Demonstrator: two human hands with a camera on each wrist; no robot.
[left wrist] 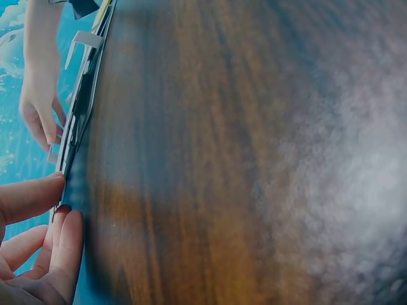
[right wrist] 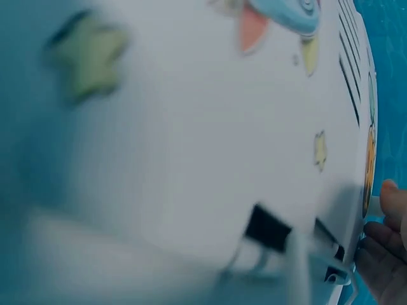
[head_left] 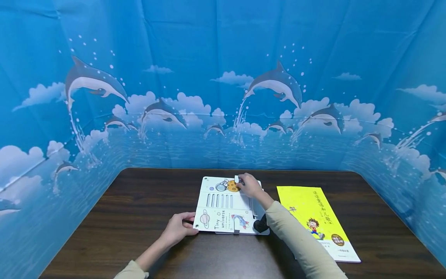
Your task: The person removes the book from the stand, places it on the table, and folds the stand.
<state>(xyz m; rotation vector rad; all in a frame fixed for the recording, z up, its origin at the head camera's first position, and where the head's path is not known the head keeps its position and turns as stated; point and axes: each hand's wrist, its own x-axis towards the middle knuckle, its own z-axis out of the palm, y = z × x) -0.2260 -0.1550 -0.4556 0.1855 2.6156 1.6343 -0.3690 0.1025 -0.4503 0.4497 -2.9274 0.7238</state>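
A white folding book stand [head_left: 209, 211], printed with a planet, a rocket and "Tiny universe", lies on the table with slots across its middle. My left hand [head_left: 178, 229] pinches its near left corner; in the left wrist view the thumb [left wrist: 32, 198] is on one face and the fingers on the other. Reaching across the stand, my right hand [head_left: 249, 185] pinches the small white page clip [head_left: 237, 179] at the far edge. Another page clip [head_left: 236, 228] sits at the near edge. The right wrist view shows the stand's printed panel [right wrist: 222, 146] up close, partly blurred.
To the right of the stand lies a yellow book [head_left: 299, 199] with a cartoon child on its cover, partly under the right sleeve [head_left: 299, 242]. The dark wooden table [head_left: 139, 201] meets a blue dolphin-print curtain [head_left: 195, 58] at the back and sides.
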